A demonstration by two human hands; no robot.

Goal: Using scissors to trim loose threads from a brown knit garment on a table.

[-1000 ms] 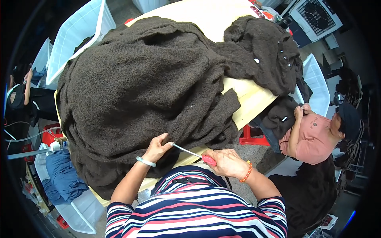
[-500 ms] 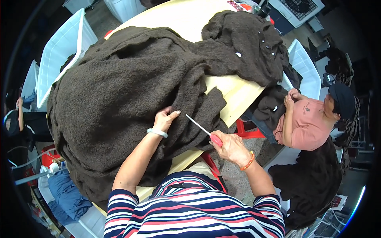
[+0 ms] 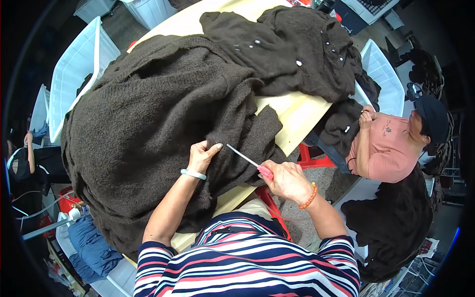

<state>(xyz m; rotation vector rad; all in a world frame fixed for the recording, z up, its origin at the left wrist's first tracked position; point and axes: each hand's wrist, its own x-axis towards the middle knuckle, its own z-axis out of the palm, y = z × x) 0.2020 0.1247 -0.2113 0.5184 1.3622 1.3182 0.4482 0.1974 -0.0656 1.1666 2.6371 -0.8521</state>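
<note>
A big heap of dark brown knitted cloth [image 3: 143, 114] covers the near and left part of the table. My left hand [image 3: 200, 157], with a pale bangle at the wrist, pinches a fold of this cloth between thumb and fingers. To its right, my right hand [image 3: 288, 180] is closed round the pink-red handle of a tool with a thin metal shaft [image 3: 242, 155]. The shaft points up and left, its tip close to my left thumb, over the cloth. I cannot make out the tip's shape.
More brown knitwear with small white pieces [image 3: 316, 54] lies on the pale yellow table [image 3: 297, 106]. White bins [image 3: 74, 69] stand at the left and right. A person in a pink shirt [image 3: 388, 146] sits at the right, handling brown cloth. A red stool [image 3: 312, 158] is between us.
A piece of brown knitwear with white bits now lies at the table's far middle, where bare tabletop showed before. My hands stay nearly in place; the tool's tip is slightly nearer my left thumb.
</note>
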